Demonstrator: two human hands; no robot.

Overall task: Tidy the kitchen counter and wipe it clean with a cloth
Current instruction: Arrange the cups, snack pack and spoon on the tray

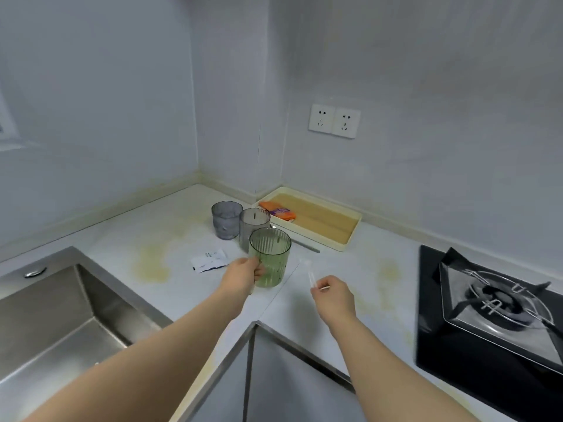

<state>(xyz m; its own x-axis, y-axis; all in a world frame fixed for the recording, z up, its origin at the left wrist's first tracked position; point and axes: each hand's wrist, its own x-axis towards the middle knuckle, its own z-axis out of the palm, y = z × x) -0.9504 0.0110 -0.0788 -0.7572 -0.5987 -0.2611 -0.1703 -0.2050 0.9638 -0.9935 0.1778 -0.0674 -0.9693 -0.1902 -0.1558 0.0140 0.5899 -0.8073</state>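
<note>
The left hand (243, 277) grips a green cup (271, 257); the right hand (333, 295) pinches a clear stick (308, 271).
The cup looks light and rigid (best held mid-wall).

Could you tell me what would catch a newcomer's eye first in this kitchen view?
The left hand grips a green ribbed translucent cup at the middle of the pale counter, while the right hand pinches a thin clear plastic stick beside it. Yellowish stains blotch the counter near the steel sink at left.
</note>
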